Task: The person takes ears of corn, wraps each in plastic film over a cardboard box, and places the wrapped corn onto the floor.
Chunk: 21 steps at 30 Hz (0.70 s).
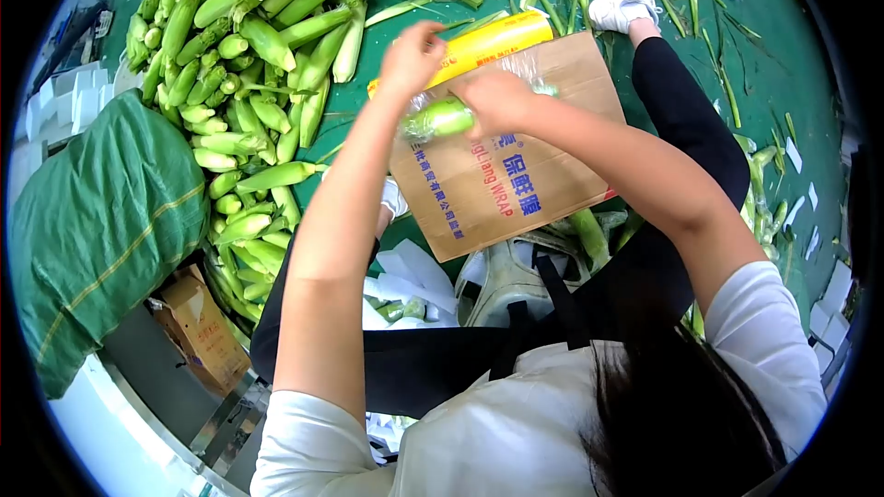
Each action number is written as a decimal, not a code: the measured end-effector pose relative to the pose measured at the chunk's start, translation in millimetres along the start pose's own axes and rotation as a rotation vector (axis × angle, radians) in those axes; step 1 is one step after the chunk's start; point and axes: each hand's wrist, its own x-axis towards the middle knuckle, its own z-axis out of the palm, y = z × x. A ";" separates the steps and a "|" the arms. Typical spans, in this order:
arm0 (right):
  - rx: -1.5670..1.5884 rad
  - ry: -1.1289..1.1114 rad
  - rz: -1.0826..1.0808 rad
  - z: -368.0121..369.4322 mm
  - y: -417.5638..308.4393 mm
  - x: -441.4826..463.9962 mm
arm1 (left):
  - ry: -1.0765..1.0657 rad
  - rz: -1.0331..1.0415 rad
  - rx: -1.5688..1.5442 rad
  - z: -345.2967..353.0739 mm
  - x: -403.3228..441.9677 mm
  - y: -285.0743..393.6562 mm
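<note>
One corn cob is partly hidden, gripped by the right hand; the left hand's grip is unclear

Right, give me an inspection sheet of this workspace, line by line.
Surface: green floor, with printed cardboard before the person.
Job's things: corn ear in clear film; yellow roll along the cardboard's far edge.
Clutter: leaf scraps and white pieces at right.
Hands: right hand on the ear; left hand near the roll, grip unclear.
Cables: nothing seen.
Surroundings: corn pile, green sack and box at left.
</note>
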 end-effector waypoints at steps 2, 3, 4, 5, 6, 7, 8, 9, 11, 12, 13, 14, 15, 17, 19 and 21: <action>0.222 -0.201 -0.077 -11.5 -0.9 -18.3 | -0.105 0.144 0.105 28.6 -19.2 22.1; 0.334 -0.276 -0.164 7.5 13.3 -19.9 | -0.208 0.136 0.310 52.2 -24.6 20.1; 0.451 -0.354 -0.249 18.2 22.1 -22.8 | -0.349 0.082 0.307 63.5 -33.8 27.7; 0.442 -0.451 -0.221 17.9 22.8 -27.2 | -0.232 0.152 0.394 80.8 -45.6 22.4; 0.437 -0.550 -0.193 18.2 20.5 -31.8 | -0.116 0.220 0.479 90.8 -57.3 25.1; 0.433 -0.649 -0.166 17.9 15.4 -36.8 | -0.084 0.194 0.533 97.4 -61.8 27.7; 0.383 -0.845 -0.135 19.7 5.1 -40.5 | -0.110 0.195 0.545 99.0 -66.9 30.5; 0.326 -1.031 -0.106 26.0 -7.3 -45.5 | -0.129 0.200 0.566 98.7 -69.8 30.2; 0.468 -1.076 -0.310 70.3 -25.6 -87.8 | -0.104 0.250 0.616 95.7 -61.6 25.5; 0.411 -1.123 -0.370 65.8 -41.8 -110.1 | -0.070 0.272 0.640 95.5 -64.2 28.1; 0.360 -1.078 -0.380 61.2 -56.9 -136.2 | -0.050 0.314 0.645 94.8 -69.2 30.3; 0.308 -1.044 -0.391 55.1 -63.4 -160.5 | -0.031 0.348 0.645 97.6 -76.2 32.5; 0.386 -1.014 -0.368 50.0 -61.8 -181.9 | -0.035 0.342 0.631 105.1 -88.2 35.2; 0.711 -1.015 -0.225 48.6 -53.1 -222.2 | -0.073 0.342 0.614 121.5 -122.6 43.7; 0.937 -0.792 -0.181 37.4 -33.4 -252.7 | -0.200 0.398 0.503 128.3 -163.3 60.6; 1.392 -0.576 -0.002 38.6 -9.8 -271.6 | -0.600 0.522 0.779 119.0 -200.0 118.8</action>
